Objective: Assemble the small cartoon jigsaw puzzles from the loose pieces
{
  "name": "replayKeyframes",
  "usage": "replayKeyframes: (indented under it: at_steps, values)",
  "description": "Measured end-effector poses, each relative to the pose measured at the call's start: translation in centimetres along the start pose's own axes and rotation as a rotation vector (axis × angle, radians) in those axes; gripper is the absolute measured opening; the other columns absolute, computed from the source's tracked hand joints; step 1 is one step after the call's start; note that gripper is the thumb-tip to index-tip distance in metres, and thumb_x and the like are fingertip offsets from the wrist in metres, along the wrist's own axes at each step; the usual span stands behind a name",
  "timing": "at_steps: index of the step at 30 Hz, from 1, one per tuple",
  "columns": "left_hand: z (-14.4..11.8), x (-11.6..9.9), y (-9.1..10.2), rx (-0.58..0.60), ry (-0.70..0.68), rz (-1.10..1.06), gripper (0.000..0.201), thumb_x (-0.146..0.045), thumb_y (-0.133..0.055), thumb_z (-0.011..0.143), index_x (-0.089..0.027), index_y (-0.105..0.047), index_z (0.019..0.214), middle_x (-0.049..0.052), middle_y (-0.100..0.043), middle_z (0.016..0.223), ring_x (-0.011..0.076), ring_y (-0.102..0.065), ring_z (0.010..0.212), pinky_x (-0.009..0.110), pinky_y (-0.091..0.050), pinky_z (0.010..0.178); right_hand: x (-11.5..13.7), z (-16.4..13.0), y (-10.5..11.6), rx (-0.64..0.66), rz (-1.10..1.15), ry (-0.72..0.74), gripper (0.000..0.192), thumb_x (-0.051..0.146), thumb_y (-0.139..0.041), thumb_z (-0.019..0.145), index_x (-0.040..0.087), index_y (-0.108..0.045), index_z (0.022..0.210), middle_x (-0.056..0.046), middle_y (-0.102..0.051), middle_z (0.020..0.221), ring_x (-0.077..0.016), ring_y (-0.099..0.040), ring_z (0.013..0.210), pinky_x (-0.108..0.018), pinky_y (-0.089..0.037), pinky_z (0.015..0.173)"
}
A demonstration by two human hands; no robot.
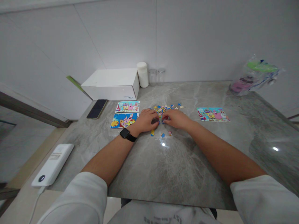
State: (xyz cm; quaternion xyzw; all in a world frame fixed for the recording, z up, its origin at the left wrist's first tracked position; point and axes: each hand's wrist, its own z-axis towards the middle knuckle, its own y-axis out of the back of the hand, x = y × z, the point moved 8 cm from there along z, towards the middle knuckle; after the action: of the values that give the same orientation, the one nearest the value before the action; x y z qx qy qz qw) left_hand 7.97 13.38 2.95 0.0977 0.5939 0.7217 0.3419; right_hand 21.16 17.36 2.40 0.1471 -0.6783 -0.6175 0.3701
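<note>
At the middle of the grey marble bench, my two hands meet over a loose heap of puzzle pieces. My left hand is curled, fingers bent in toward the thumb, with a black watch on its wrist. My right hand is curled the same way, and the fingertips of both come together at a few small blue pieces between them; the pieces are too small for me to tell which hand actually pinches them. A few stray pieces lie on the bench just on my side of my hands.

Just left of my left hand lie two finished cartoon pictures, one above the other. A third picture lies well off to the right. A dark phone rests near the white box at the back, beside a white jar. A white power bank sits at the near left edge, and a plastic bag lies at the far right.
</note>
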Motion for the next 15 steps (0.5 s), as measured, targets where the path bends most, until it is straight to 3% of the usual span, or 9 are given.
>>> replayKeyframes:
  at_steps: [3,8,11,15]
  values:
    - [0.2,0.2,0.9,-0.085,0.039,0.039,0.018,-0.036,-0.060,0.099,-0.022,-0.072,0.095,0.008,-0.071,0.102,0.0263,-0.062,0.100,0.044,-0.045,0.091,-1.4,-0.3,2.8,-0.101,0.001,-0.069,0.017,0.025,-0.067,0.093,0.024,-0.081,0.102,-0.008,-0.078,0.098,-0.0241,-0.068,0.090,-0.034,-0.046,0.081]
    - [0.0,0.9,2.7,-0.256,0.093,-0.036,0.052,-0.041,-0.033,0.111,-0.021,-0.062,0.073,0.008,-0.067,0.082,0.0226,-0.059,0.081,0.041,-0.042,0.080,-3.6,-1.4,6.8,-0.223,-0.011,-0.155,0.019,0.027,-0.065,0.093,0.020,-0.082,0.099,-0.009,-0.078,0.095,-0.0242,-0.066,0.085,-0.035,-0.043,0.078]
    - [-0.3,1.2,3.2,-0.325,0.104,-0.092,0.058,-0.044,-0.027,0.112,-0.021,-0.059,0.069,0.008,-0.066,0.080,0.0223,-0.059,0.080,0.041,-0.042,0.079,-3.7,-1.5,6.3,-0.177,-0.023,-0.129,0.017,0.028,-0.068,0.092,0.022,-0.083,0.096,-0.008,-0.078,0.093,-0.0237,-0.066,0.084,-0.035,-0.043,0.077]
    - [-0.5,1.3,3.0,-0.334,0.091,-0.091,0.061,-0.046,-0.024,0.112,-0.021,-0.061,0.070,0.009,-0.066,0.082,0.0225,-0.059,0.082,0.042,-0.043,0.081,-3.1,-1.0,3.3,-0.040,-0.074,-0.076,0.015,0.028,-0.071,0.090,0.024,-0.084,0.097,-0.008,-0.079,0.098,-0.0237,-0.068,0.088,-0.033,-0.045,0.078]
